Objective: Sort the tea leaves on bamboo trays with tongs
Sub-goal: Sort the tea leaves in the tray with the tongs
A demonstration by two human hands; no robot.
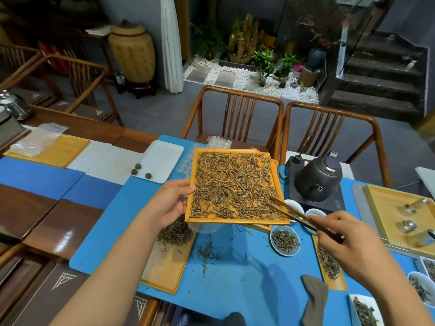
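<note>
My left hand grips the left edge of a yellow bamboo tray and holds it lifted and tilted above the blue mat. Brown tea leaves cover most of that tray. My right hand holds dark wooden tongs, whose tips rest among the leaves at the tray's near right corner. Below the raised tray, a second bamboo tray lies on the mat with a heap of leaves at its far end. Loose leaves are scattered on the mat between the trays.
A small white dish of leaves sits near the tongs, with more dishes behind and at the right edge. A black kettle stands on its base at the right. A white tray with three tea balls lies left. Wooden chairs face the table.
</note>
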